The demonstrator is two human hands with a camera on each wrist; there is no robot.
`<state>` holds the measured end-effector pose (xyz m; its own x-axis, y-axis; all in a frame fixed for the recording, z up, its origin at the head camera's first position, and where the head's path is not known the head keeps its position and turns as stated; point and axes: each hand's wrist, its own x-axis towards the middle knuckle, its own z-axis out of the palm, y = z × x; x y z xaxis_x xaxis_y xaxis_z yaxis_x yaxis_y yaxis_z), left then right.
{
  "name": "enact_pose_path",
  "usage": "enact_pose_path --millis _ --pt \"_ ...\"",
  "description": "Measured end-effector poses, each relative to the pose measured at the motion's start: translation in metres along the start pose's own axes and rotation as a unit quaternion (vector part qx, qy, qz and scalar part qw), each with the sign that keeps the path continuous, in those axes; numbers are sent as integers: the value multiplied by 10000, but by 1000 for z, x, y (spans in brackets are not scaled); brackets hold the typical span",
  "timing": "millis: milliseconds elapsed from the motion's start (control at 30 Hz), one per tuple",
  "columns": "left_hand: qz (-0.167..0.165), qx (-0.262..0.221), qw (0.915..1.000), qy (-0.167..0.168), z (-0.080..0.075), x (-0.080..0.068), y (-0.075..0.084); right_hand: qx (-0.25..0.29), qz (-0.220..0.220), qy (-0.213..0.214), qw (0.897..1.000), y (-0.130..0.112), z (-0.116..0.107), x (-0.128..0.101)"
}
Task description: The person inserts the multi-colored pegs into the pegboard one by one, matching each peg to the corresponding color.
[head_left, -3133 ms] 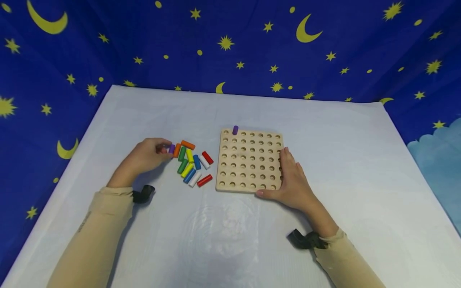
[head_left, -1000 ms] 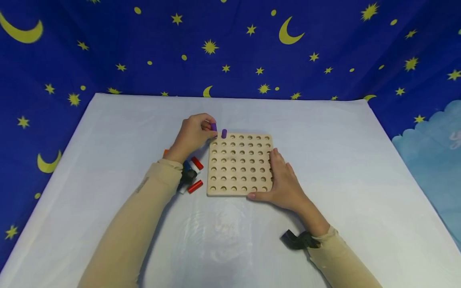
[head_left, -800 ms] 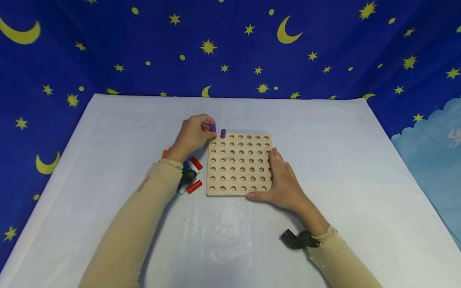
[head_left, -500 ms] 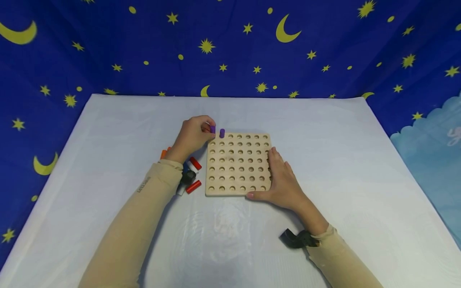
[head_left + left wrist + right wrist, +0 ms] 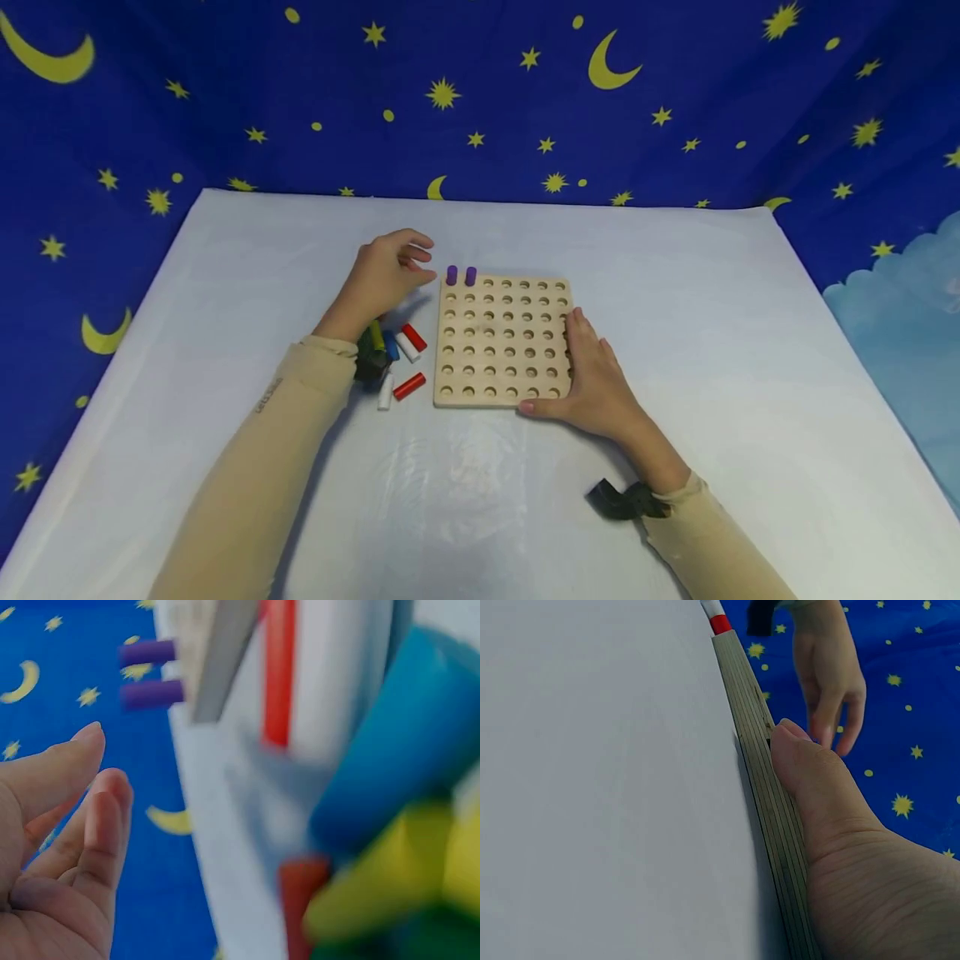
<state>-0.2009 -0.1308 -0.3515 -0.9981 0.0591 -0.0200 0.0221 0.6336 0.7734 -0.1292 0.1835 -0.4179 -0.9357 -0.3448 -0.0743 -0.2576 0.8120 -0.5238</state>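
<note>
A square wooden pegboard (image 5: 504, 342) with rows of round holes lies on the white table. Two purple pegs (image 5: 461, 276) stand side by side in its far-left corner; the left wrist view shows the purple pegs (image 5: 150, 673) too. My left hand (image 5: 390, 271) hovers just left of them, fingers relaxed and holding nothing. My right hand (image 5: 592, 375) lies flat against the board's right edge, thumb along its near side; the right wrist view shows the thumb (image 5: 810, 769) pressed on the pegboard's edge (image 5: 769, 817).
Loose coloured pegs (image 5: 397, 358), red, white, blue, yellow and green, lie left of the board, partly under my left wrist. The white table (image 5: 735, 333) is walled by a blue star-and-moon cloth (image 5: 480, 92).
My left hand carried a purple peg from the loose pile to the board, set it beside the first one, let go and drew back a little to the left. The right hand stayed put.
</note>
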Motion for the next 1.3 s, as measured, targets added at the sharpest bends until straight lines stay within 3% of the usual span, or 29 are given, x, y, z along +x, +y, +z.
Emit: enact_pose_path --millis 267,400,533,733,1033,1300 --pt "-410 394 9981 255 -49 -36 -16 60 45 -91 9999 -4 1 0" --pt "-742 676 9949 32 -60 -53 -31 32 75 -57 10000 -2 -1 -1" --pt "-1095 898 9889 -461 -61 -64 -49 24 50 -18 10000 -2 -3 -1" --pt "-1327 947 9832 -825 -56 -68 -66 61 8 -80 9999 -3 -1 0" --pt "-1300 1026 9816 -946 -51 -67 -62 86 -20 -39 10000 -2 0 -1" --pt "-1394 1067 9810 -826 -50 -67 -60 91 7 -93 9999 -3 0 0"
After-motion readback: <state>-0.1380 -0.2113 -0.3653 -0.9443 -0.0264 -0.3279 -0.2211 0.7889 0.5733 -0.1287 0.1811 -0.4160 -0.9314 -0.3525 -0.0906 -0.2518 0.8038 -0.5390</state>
